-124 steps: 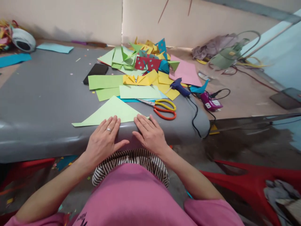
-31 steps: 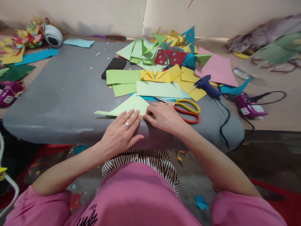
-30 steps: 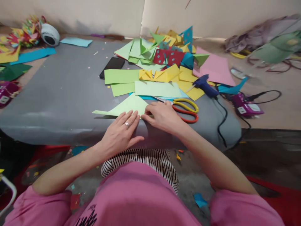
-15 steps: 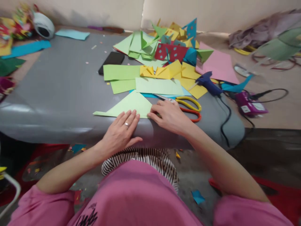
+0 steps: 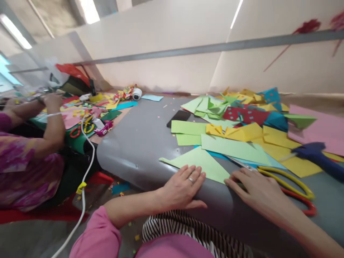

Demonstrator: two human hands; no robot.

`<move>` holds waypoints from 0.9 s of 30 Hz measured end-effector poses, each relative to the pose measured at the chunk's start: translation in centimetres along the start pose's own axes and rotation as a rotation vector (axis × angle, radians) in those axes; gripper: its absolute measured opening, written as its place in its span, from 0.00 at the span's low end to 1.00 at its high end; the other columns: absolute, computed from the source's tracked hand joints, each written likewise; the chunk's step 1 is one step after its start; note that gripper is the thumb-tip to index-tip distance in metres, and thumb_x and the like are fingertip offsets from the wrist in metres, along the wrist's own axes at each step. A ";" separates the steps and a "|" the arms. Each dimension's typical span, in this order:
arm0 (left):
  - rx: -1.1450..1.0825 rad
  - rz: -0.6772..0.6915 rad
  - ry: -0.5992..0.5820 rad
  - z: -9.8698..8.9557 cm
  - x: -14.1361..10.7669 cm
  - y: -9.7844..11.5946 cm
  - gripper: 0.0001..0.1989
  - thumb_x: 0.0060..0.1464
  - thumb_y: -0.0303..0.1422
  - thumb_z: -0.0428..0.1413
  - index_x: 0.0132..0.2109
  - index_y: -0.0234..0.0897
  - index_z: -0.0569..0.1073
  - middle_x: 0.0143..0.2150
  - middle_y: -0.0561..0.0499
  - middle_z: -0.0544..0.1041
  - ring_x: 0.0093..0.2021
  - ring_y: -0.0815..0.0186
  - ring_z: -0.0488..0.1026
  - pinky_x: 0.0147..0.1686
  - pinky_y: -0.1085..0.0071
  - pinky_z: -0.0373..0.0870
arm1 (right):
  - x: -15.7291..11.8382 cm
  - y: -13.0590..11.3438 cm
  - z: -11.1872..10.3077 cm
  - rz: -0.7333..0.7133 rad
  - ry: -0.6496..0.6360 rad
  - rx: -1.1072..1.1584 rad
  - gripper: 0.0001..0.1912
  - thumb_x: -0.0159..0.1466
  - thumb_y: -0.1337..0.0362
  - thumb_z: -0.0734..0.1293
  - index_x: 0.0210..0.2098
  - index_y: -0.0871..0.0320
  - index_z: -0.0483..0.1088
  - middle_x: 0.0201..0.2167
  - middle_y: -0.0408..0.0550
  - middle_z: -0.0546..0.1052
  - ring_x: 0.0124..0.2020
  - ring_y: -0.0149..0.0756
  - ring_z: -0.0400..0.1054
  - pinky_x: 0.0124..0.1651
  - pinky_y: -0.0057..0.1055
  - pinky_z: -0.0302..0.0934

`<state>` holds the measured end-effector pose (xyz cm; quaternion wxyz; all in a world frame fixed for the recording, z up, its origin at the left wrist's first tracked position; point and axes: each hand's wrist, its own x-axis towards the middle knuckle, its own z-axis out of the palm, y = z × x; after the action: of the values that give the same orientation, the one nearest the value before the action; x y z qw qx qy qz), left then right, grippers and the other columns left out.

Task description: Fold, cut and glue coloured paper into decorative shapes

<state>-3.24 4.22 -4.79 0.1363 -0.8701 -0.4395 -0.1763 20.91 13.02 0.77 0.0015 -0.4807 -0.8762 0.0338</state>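
A pale green folded paper (image 5: 206,162), roughly a triangle with a narrow tail at its left, lies along the table's front edge. My left hand (image 5: 184,186), wearing a ring, rests flat on its lower edge with fingers stretched out. At the paper's right corner, my right hand (image 5: 252,186) has its fingertips closed on the edge. Scissors (image 5: 286,179) with yellow and orange handles lie beside and partly beneath that hand; their blades point up and left. Just beyond are a pale green strip (image 5: 233,147) and brighter green strips (image 5: 188,128).
A blue glue gun (image 5: 314,152) lies on yellow paper (image 5: 301,163) at right. Behind are a black phone (image 5: 178,117) and a heap of folded papers (image 5: 249,111). A co-worker (image 5: 32,150) sits at left, near a white cable (image 5: 88,172).
My view has swung left and up, bringing the co-worker and the wall into sight. Both hands stay in nearly the same place on the pale green paper.
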 end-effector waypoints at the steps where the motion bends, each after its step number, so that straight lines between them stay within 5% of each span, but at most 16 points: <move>1: 0.000 0.002 -0.001 0.0 0.1 -0.1 0.43 0.65 0.58 0.41 0.68 0.23 0.64 0.68 0.33 0.69 0.67 0.49 0.66 0.69 0.57 0.57 | 0.1 0.2 0.1 -0.014 0.005 0.000 0.19 0.67 0.54 0.57 0.31 0.49 0.76 0.37 0.54 0.79 0.45 0.54 0.73 0.34 0.42 0.58; 8: -0.024 -0.010 -0.037 0.1 0.3 -0.2 0.43 0.65 0.58 0.42 0.68 0.23 0.63 0.68 0.31 0.68 0.68 0.49 0.66 0.69 0.55 0.58 | 0.3 1.4 0.3 -0.061 -0.041 -0.038 0.19 0.66 0.58 0.56 0.31 0.48 0.77 0.40 0.54 0.80 0.45 0.56 0.73 0.32 0.43 0.57; 15: -0.066 -0.001 -0.079 -0.2 -0.3 -0.2 0.43 0.64 0.58 0.45 0.68 0.23 0.63 0.68 0.30 0.68 0.69 0.48 0.65 0.69 0.54 0.59 | -1.4 -0.4 -0.5 0.103 -0.028 -0.090 0.19 0.67 0.55 0.56 0.32 0.54 0.75 0.42 0.59 0.78 0.44 0.57 0.71 0.38 0.45 0.56; 21: -0.082 -0.002 -0.056 -1.1 -0.8 -0.1 0.36 0.65 0.50 0.52 0.67 0.23 0.65 0.67 0.30 0.68 0.67 0.47 0.67 0.67 0.53 0.62 | -3.5 -1.5 -1.7 0.197 0.031 -0.151 0.13 0.66 0.65 0.58 0.40 0.58 0.75 0.43 0.57 0.79 0.48 0.52 0.68 0.44 0.44 0.53; 27: -0.048 0.026 -0.012 -1.1 -1.0 0.2 0.34 0.65 0.48 0.53 0.67 0.24 0.64 0.66 0.31 0.70 0.66 0.46 0.68 0.66 0.50 0.64 | -4.7 -5.8 0.6 -0.150 0.319 -0.098 0.20 0.73 0.65 0.56 0.60 0.61 0.70 0.57 0.54 0.77 0.54 0.46 0.67 0.55 0.43 0.51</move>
<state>-3.82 2.96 -4.25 0.1152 -0.8799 -0.4246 -0.1795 18.49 5.95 0.65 0.1193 -0.4130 -0.8988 -0.0859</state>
